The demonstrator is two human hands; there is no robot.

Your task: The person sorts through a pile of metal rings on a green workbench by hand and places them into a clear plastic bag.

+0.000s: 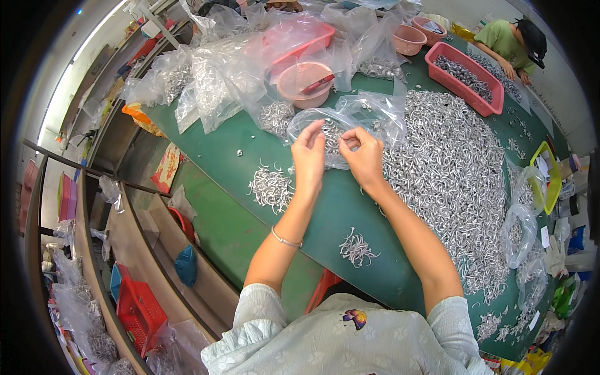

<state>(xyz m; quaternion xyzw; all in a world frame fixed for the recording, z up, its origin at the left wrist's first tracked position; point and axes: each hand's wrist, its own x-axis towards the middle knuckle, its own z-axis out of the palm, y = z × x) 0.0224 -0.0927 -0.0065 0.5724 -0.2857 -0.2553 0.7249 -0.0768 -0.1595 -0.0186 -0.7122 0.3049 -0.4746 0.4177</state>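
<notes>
My left hand [309, 156] and my right hand [362, 156] are raised side by side over the green table [325, 212], fingertips pinched on small silver metal hooks that are too small to make out clearly. Just beyond the fingers lies a clear plastic bag [369, 115] with more hooks in it. A wide heap of silver hooks [456, 181] spreads to the right of my right forearm. Two small piles lie nearer: one [270, 187] left of my left wrist, one [357, 249] between my forearms.
Clear bags of hooks [206, 81] crowd the far left of the table, with pink bowls [305, 84] and red trays [464, 76]. Another person in a green shirt [512, 44] works at the far right. Shelves with red baskets [139, 309] run along the left.
</notes>
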